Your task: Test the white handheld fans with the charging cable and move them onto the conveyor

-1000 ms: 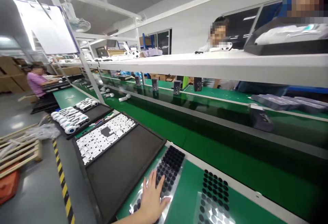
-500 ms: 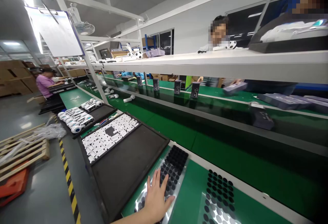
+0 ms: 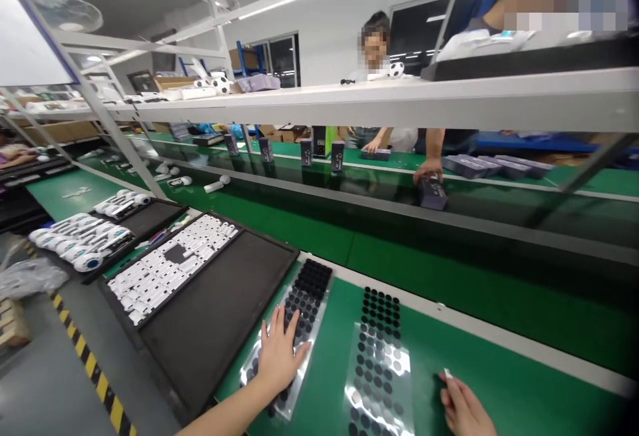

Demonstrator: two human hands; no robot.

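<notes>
My left hand (image 3: 279,355) lies flat, fingers spread, on a clear sheet of black round stickers (image 3: 313,283) on the green table. A second sheet of round stickers (image 3: 377,339) lies to its right, its lower part shiny under clear film. Further right, my right hand (image 3: 464,403) is held just over the table with thumb and fingers pinched. A tiny whitish bit shows at its fingertips, too small to name. Left of the first sheet is a black tray (image 3: 214,316) with rows of white plastic parts (image 3: 172,263) along its far-left side.
Another tray holds white devices with round ends (image 3: 90,259). A green conveyor (image 3: 319,236) runs behind the table, with dark boxes (image 3: 337,156) beyond it. A co-worker's hand (image 3: 428,168) grips one box (image 3: 433,193). A white shelf (image 3: 319,106) crosses above.
My view has swung right, and my right hand has come into sight at lower right. My left hand stays flat on the sheet. Across the line, a co-worker's hand now holds a box.
</notes>
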